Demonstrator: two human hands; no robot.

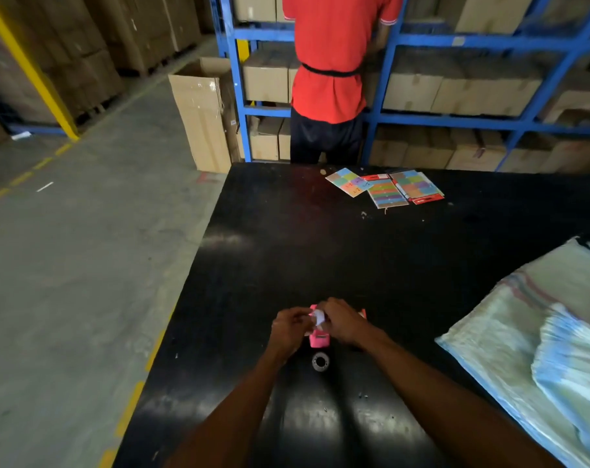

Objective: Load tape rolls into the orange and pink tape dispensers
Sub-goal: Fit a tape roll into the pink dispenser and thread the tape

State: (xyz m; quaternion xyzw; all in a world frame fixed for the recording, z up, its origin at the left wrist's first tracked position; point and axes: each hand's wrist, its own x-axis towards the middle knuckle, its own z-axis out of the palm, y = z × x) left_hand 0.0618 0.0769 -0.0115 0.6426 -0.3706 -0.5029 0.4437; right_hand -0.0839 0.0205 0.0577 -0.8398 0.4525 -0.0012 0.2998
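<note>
Both hands, left hand [288, 327] and right hand [341, 320], grip a pink tape dispenser [319, 340] on a black table [287, 248]; a tape roll [321, 362] lies just beside it at six o'clock.

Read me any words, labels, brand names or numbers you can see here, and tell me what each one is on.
No text here reads clearly.
Colour-grid cards at the black table's far edge: reddish handwritten marks on the leftmost, too blurred to read.
Red header strips of those packs: print too small.
Tall open cardboard box on the floor: small side label, illegible.
Pink tape dispenser in both hands: no marking visible.
</note>
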